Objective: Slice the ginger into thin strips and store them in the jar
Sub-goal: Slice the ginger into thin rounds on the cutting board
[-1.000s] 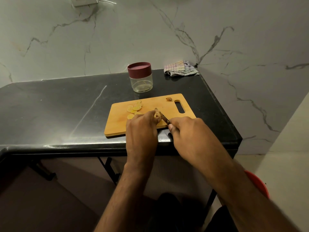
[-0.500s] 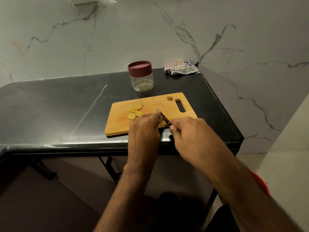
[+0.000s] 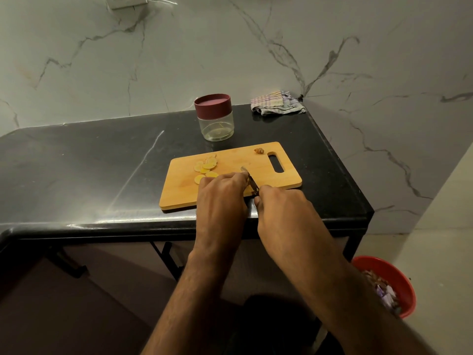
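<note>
Ginger hidden beneath left hand (image 3: 221,198), knife (image 3: 250,181) alongside.

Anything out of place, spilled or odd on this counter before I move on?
Nothing spilled or damaged. One small brown ginger scrap lies alone by the cutting board handle slot, apart from the slices. The jar is lidded and upright.

A black polished bench (image 3: 76,160) is stretching out beyond my hands, white veined marble walls (image 3: 179,55) are rising behind it, and pale floor (image 3: 440,252) is showing to their right.
</note>
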